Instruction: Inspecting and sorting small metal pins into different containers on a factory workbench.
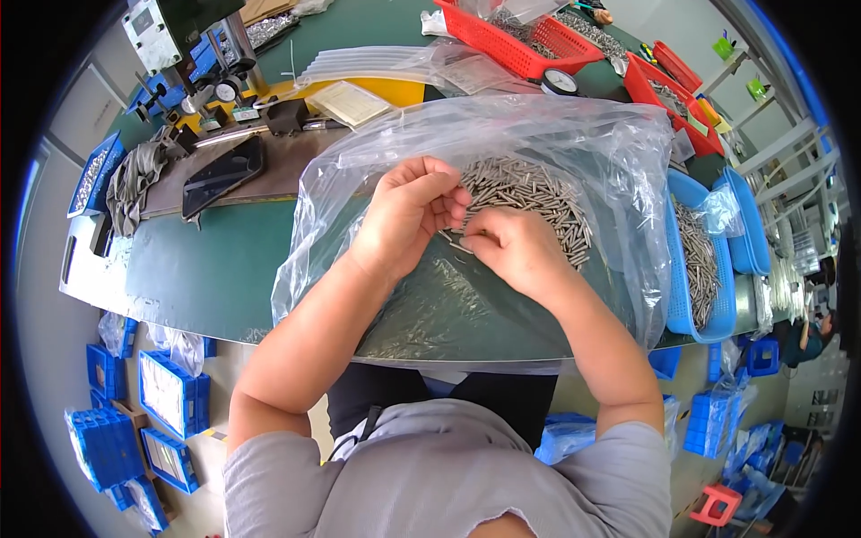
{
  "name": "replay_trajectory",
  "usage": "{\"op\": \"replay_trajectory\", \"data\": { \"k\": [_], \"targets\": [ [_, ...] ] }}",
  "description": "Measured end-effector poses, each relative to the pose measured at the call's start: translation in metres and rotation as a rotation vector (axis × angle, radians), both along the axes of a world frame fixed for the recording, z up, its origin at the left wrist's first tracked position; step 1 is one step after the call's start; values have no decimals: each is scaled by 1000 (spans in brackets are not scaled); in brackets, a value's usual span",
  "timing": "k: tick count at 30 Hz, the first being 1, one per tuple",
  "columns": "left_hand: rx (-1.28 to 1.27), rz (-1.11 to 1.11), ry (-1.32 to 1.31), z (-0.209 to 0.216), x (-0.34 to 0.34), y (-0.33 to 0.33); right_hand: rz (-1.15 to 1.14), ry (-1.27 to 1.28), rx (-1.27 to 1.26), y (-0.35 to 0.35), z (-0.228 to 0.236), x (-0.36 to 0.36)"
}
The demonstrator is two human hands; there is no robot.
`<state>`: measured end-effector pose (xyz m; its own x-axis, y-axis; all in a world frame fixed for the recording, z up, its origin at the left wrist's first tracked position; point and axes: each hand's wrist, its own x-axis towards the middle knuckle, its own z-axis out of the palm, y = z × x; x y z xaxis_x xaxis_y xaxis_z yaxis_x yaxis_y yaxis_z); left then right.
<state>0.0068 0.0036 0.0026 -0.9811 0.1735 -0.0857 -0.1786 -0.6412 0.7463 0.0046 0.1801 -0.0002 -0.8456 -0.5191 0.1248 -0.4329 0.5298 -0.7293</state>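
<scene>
Metal pins (529, 188) heaped amid clear plastic sheeting (628, 143), inward from the near edge of the worktop (215, 269). Left hand (415, 204), fingers curled; right hand (513, 244), fingertips drawn together beside the heap; whether either grips a pin cannot be told.

Viewed from where I stand: worktop (215, 269) green, with bright glare at its left end. Left wall (45, 314) pale. Floor (221, 394) light-coloured; blue crates (175, 390) stand on it to both sides, stacked in places. Red stool (717, 492) noted at far right, pale metal framework (780, 146) beyond the worktop. Room brightly lit.
</scene>
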Motion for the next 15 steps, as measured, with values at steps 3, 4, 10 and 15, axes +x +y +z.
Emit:
{"op": "replay_trajectory", "data": {
  "k": [3,4,10,15],
  "targets": [
    [-7,2,-18,0,0,1,50,330,210,-3,-5,2],
    [-10,3,-13,2,0,0,50,335,207,-4,-2,3],
    [-69,-16,-2,-1,-4,1,102,226,234,0,5,1],
    [-58,-29,-3,-3,-4,1,43,121,195,5,14,-1]
  ]
}}
